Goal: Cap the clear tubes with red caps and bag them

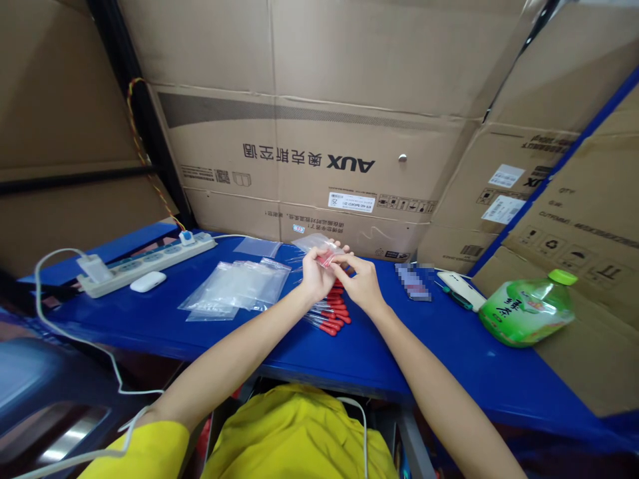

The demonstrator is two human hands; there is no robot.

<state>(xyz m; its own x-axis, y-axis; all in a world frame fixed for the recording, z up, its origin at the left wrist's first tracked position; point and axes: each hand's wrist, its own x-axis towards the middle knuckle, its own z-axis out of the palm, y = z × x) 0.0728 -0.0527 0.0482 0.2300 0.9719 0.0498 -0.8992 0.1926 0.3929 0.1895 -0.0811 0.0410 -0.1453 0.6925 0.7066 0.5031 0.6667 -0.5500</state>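
Note:
My left hand [315, 274] and my right hand [360, 281] meet above the blue table [150, 319], both pinching a small clear zip bag [319, 245] with something red at its mouth. Just below the hands lies a heap of several red-capped clear tubes [333, 315]. A pile of empty clear zip bags [237, 287] lies to the left of my left hand, with one more bag [258, 247] behind it.
A white power strip [150, 259] with a plugged-in charger and a white oval case [148, 281] sit at the table's left. At the right lie a green drink bottle [529, 309] on its side and a white device [463, 287]. Cardboard boxes [319, 159] wall the back.

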